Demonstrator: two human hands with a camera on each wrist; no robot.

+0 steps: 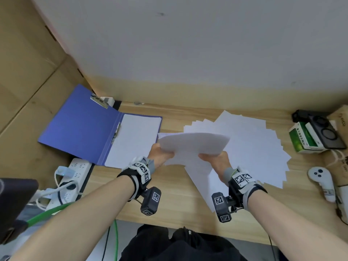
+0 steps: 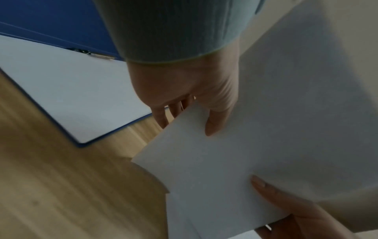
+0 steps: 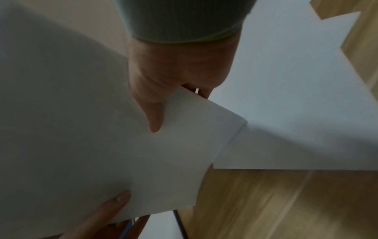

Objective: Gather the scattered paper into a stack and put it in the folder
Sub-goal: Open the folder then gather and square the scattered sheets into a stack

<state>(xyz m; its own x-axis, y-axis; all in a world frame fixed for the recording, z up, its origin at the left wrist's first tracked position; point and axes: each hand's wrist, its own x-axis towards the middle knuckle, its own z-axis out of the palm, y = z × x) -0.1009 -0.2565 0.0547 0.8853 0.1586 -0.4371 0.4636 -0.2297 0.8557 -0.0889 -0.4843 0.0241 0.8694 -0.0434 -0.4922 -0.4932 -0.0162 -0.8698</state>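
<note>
Head view: open blue folder holds white sheets.

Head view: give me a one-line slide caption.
Both hands, left hand and right hand, lift a paper stack between the open blue folder and loose sheets.

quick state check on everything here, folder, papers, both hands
folder: lying open on the desk, sheets already on its right half
folder clip: at the top edge of the left cover, nothing under it
held paper stack: lifted off the desk, sagging between both hands
scattered paper: fanned out flat on the desk, not gathered
left hand: grips the stack's left end
right hand: grips the stack's right end
</note>
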